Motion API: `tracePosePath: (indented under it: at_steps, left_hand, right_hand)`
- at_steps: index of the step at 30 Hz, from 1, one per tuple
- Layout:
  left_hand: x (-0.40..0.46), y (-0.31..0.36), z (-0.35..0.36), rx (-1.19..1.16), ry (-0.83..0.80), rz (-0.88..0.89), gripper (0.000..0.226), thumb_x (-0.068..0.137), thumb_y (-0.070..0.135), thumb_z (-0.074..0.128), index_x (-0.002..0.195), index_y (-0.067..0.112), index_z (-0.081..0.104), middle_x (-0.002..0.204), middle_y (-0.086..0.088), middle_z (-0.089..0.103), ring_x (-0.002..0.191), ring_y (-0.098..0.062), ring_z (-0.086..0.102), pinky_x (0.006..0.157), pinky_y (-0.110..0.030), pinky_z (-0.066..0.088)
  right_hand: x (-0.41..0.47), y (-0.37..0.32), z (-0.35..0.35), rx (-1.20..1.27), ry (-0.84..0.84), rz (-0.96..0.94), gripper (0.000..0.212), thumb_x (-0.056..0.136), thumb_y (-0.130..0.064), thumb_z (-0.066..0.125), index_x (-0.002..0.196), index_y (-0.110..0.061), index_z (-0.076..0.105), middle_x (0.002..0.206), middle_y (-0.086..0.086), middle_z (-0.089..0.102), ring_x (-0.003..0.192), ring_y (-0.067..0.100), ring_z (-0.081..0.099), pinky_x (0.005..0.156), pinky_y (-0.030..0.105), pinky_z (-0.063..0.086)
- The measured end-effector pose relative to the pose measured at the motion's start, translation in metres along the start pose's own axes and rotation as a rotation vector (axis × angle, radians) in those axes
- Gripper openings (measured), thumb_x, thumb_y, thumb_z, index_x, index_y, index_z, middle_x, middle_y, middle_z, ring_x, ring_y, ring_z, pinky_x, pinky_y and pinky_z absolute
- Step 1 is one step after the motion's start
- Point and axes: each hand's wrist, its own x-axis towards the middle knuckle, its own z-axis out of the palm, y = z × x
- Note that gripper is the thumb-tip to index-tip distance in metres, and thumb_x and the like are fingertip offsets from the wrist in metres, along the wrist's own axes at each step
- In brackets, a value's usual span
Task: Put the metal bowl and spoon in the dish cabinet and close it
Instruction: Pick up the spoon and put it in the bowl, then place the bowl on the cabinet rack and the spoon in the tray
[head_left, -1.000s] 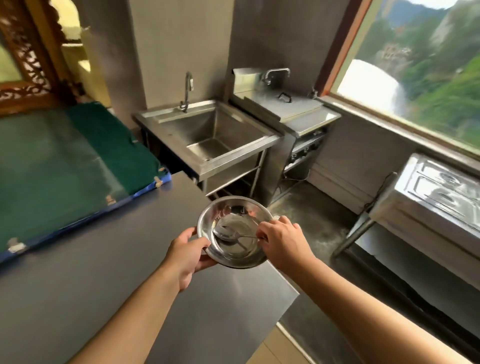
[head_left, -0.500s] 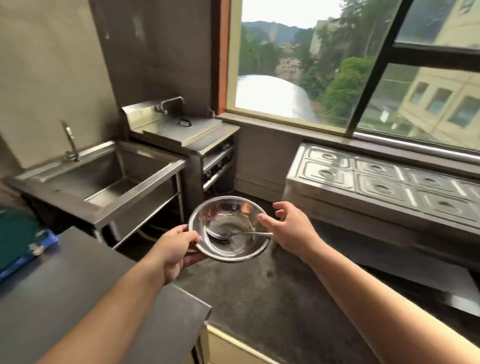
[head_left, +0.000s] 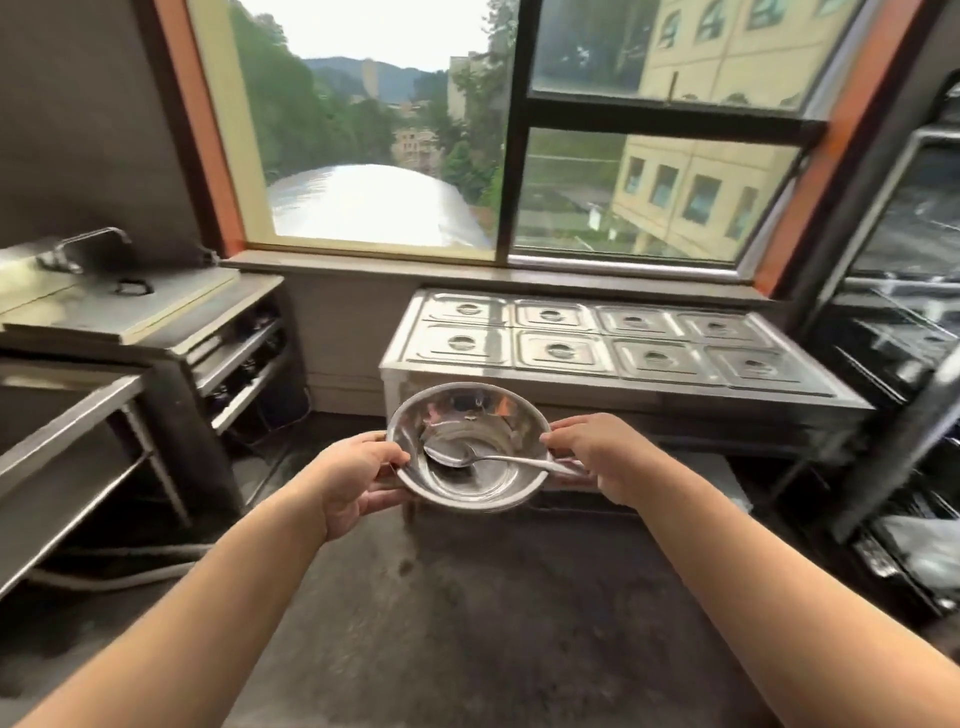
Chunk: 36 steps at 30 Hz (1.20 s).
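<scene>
I hold a shiny metal bowl (head_left: 467, 415) out in front of me at chest height, above the floor. My left hand (head_left: 353, 475) grips its left rim. My right hand (head_left: 602, 457) grips the right rim and rests on the handle end of a metal spoon (head_left: 488, 460). The spoon lies inside the bowl, its head towards the left. A dark glass-fronted dish cabinet (head_left: 904, 332) with racks of metal ware stands at the right edge; whether its door is open I cannot tell.
A steel food warmer (head_left: 613, 348) with several lidded pans stands under the window straight ahead. A steel counter with a lid and tap (head_left: 130, 312) and a sink frame (head_left: 67, 415) are on the left. Bare concrete floor (head_left: 467, 613) lies below my arms.
My view has swung right, from the sink and grey table to the window, food warmer and cabinet. The bowl stays in both hands, and my right hand has closed on its rim.
</scene>
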Motion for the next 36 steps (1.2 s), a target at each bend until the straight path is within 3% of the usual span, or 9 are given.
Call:
tracePosePath:
  at_steps: [3,7,12,15,18,20,25,33,36]
  left_hand:
    - [0.022,0.009,0.057,0.018,-0.073,-0.022,0.022,0.09,-0.008,0.052,0.098,0.006,0.067,0.066,-0.01,0.073,0.053,-0.018,0.07,0.044,-0.028,0.057]
    - [0.057,0.024,0.131,0.082,-0.187,0.012,0.018,0.09,-0.009,0.055,0.096,0.003,0.067,0.07,-0.012,0.074,0.056,-0.019,0.072,0.045,-0.028,0.057]
    - [0.116,0.038,0.223,0.198,-0.382,0.04,0.015,0.091,-0.003,0.058,0.1,0.003,0.068,0.082,-0.016,0.073,0.062,-0.019,0.072,0.051,-0.027,0.058]
    - [0.166,0.044,0.287,0.281,-0.503,0.049,0.009,0.094,0.006,0.062,0.1,0.006,0.068,0.085,-0.014,0.074,0.066,-0.019,0.071,0.056,-0.029,0.059]
    - [0.217,0.05,0.347,0.305,-0.583,0.023,0.011,0.096,0.009,0.06,0.096,0.002,0.069,0.089,-0.019,0.073,0.073,-0.026,0.071,0.068,-0.035,0.062]
    - [0.243,0.054,0.382,0.317,-0.626,0.006,0.014,0.096,0.006,0.059,0.095,-0.002,0.07,0.09,-0.023,0.072,0.079,-0.031,0.069,0.081,-0.043,0.06]
    - [0.303,0.081,0.478,0.392,-0.783,0.032,0.012,0.094,0.0,0.06,0.099,-0.003,0.071,0.075,-0.015,0.073,0.056,-0.017,0.068,0.051,-0.025,0.056]
    - [0.345,0.124,0.635,0.468,-0.961,0.037,0.015,0.091,-0.005,0.062,0.1,0.003,0.07,0.076,-0.012,0.069,0.052,-0.015,0.064,0.046,-0.022,0.054]
    - [0.359,0.121,0.691,0.486,-1.013,0.05,0.015,0.092,-0.004,0.061,0.097,0.006,0.071,0.073,-0.009,0.072,0.055,-0.015,0.065,0.049,-0.024,0.057]
  right_hand:
    - [0.004,0.005,-0.055,0.08,0.065,-0.002,0.016,0.09,0.004,0.066,0.105,0.007,0.07,0.098,0.029,0.071,0.077,0.033,0.07,0.063,0.044,0.062]
    - [0.012,0.014,-0.125,0.139,0.184,-0.022,0.02,0.091,0.002,0.066,0.109,0.007,0.069,0.095,0.026,0.071,0.082,0.035,0.069,0.078,0.05,0.061]
    - [0.028,0.027,-0.201,0.245,0.353,-0.008,0.017,0.091,0.004,0.064,0.107,0.006,0.07,0.094,0.027,0.072,0.076,0.031,0.072,0.059,0.036,0.062]
    - [0.048,0.033,-0.25,0.287,0.483,0.008,0.013,0.092,0.004,0.064,0.103,0.003,0.07,0.084,0.021,0.074,0.072,0.029,0.073,0.059,0.036,0.063]
    - [0.072,0.035,-0.294,0.305,0.586,0.027,0.012,0.092,0.003,0.063,0.098,-0.002,0.072,0.065,0.009,0.073,0.054,0.019,0.072,0.04,0.023,0.053]
    - [0.084,0.033,-0.319,0.316,0.639,0.039,0.014,0.092,0.002,0.064,0.1,-0.002,0.074,0.07,0.013,0.074,0.054,0.021,0.072,0.041,0.023,0.052]
    - [0.122,0.016,-0.384,0.39,0.8,0.045,0.016,0.091,0.005,0.064,0.105,0.003,0.071,0.083,0.019,0.074,0.064,0.024,0.072,0.052,0.031,0.059]
    - [0.145,-0.002,-0.489,0.527,0.959,0.037,0.012,0.092,0.005,0.062,0.1,0.0,0.068,0.076,0.013,0.075,0.059,0.02,0.073,0.048,0.028,0.057]
    - [0.153,0.003,-0.53,0.586,1.01,0.006,0.016,0.09,0.004,0.064,0.106,0.003,0.068,0.088,0.016,0.073,0.064,0.024,0.074,0.053,0.036,0.06]
